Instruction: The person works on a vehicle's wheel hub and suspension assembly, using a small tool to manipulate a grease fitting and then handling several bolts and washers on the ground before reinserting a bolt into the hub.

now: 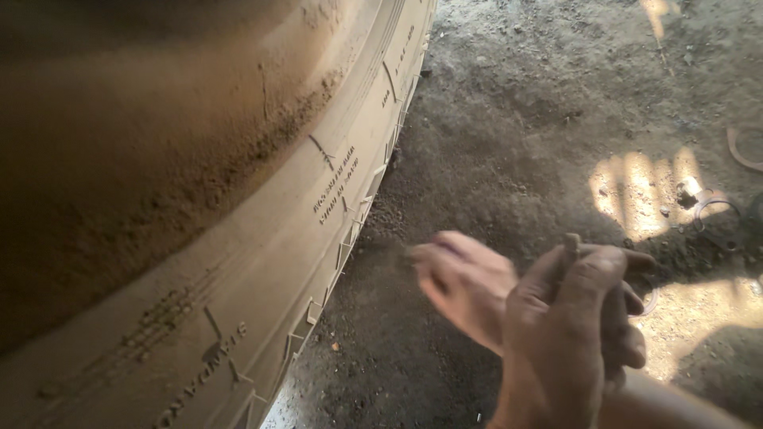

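Note:
A big dusty tyre (238,262) fills the left side, its sidewall with raised lettering facing me. My left hand (568,334) is at the lower right with its back to me and its fingers curled. A small dark pin-like piece (572,241) sticks up from its grip. My right hand (461,287) reaches across behind it with flat fingers pointing toward the tyre. It is blurred, holds nothing and hovers just short of the tread edge.
The ground (509,135) is dark packed dirt with sunlit patches on the right. A metal ring (714,213) lies in one patch, and a curved strip (743,151) lies near the right edge.

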